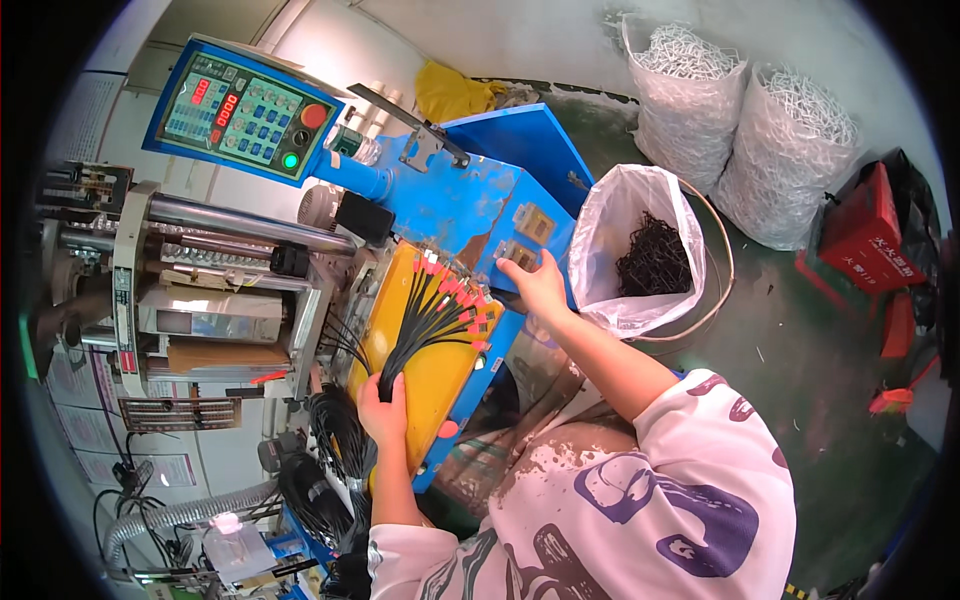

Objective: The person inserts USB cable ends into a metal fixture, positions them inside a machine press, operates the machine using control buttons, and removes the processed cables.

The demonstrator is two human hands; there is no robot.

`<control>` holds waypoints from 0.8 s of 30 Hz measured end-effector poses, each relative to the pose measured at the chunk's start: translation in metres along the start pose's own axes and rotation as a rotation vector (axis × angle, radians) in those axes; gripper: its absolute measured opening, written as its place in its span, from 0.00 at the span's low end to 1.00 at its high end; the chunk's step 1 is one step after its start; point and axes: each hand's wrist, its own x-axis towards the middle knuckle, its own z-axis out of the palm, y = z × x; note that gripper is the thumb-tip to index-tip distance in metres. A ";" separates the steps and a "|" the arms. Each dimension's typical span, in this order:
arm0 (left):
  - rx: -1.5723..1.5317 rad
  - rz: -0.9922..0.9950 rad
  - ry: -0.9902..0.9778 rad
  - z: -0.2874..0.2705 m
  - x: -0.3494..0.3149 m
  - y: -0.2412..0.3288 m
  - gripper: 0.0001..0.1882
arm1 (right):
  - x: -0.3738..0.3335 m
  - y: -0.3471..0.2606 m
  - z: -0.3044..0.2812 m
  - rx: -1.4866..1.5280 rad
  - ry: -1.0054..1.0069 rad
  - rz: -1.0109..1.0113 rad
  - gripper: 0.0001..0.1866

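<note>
My left hand [383,408] is wrapped round a bundle of black cables [412,345] above a yellow work surface [385,300]. The cables fan out toward the far side, and their ends carry red and whitish connectors [455,297]. At the right, my right hand [538,287] has its thumb and fingers closed about a small metal block [517,255] at the edge of the blue machine [465,205]. A second metal block [536,222] lies just beyond it on the blue top.
A control panel [243,115] with red displays hangs at the far left. Steel press columns [235,218] stand left of the yellow surface. Black cable coils [335,440] hang nearer. On the right are a lined bin [615,245] with black scraps and white-filled bags [685,110].
</note>
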 end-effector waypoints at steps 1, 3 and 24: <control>0.001 0.005 0.004 0.000 0.000 0.000 0.20 | 0.000 0.001 0.001 -0.002 0.013 -0.004 0.61; -0.002 -0.005 -0.003 0.000 0.000 -0.001 0.20 | 0.003 0.004 0.000 0.001 -0.001 0.013 0.61; -0.009 -0.019 -0.019 0.001 0.004 0.000 0.20 | -0.014 0.026 -0.014 0.212 -0.425 0.029 0.53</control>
